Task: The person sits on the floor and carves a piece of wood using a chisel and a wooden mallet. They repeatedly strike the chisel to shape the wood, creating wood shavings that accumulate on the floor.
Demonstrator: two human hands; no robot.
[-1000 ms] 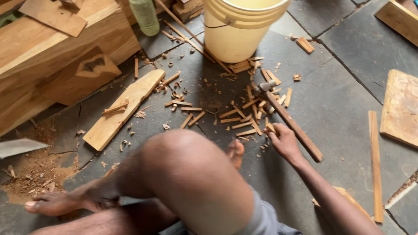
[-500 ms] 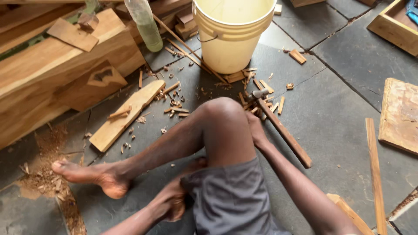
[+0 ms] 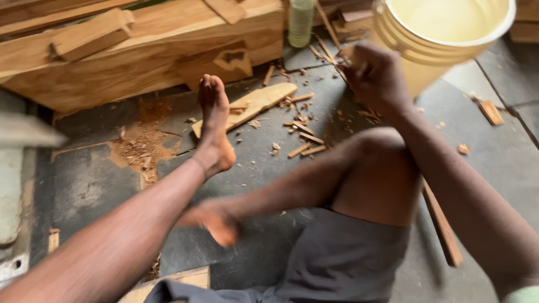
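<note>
The right hand (image 3: 377,78) is raised near the top of the view, just in front of the pale yellow plastic bucket (image 3: 449,33), its fingers curled around a thin wooden stick (image 3: 347,55) whose end shows at the thumb side. The picture is blurred there, so the stick's full length is hard to follow; the part that shows points up and away toward the bucket and the wood stack, with its long axis running on a slant from the hand's lower right to its upper left.

The left hand (image 3: 216,220) is low, near the bent leg, close above the floor (image 3: 90,185). It is smeared by motion and I cannot tell whether its fingers are closed or hold anything.

A bare foot (image 3: 215,126) stretches out toward a flat pale plank (image 3: 255,104) that lies on the floor with its long axis slanting from lower left to upper right. Small wood chips and short sticks (image 3: 306,143) are scattered beside it, and a patch of reddish sawdust (image 3: 140,148) lies to its left. A long dark wooden strip (image 3: 443,230) lies on the floor under the right forearm.

The floor is dark grey stone slabs. Along the far edge stand stacked pale timber pieces (image 3: 140,50) and a greenish bottle (image 3: 300,22).
</note>
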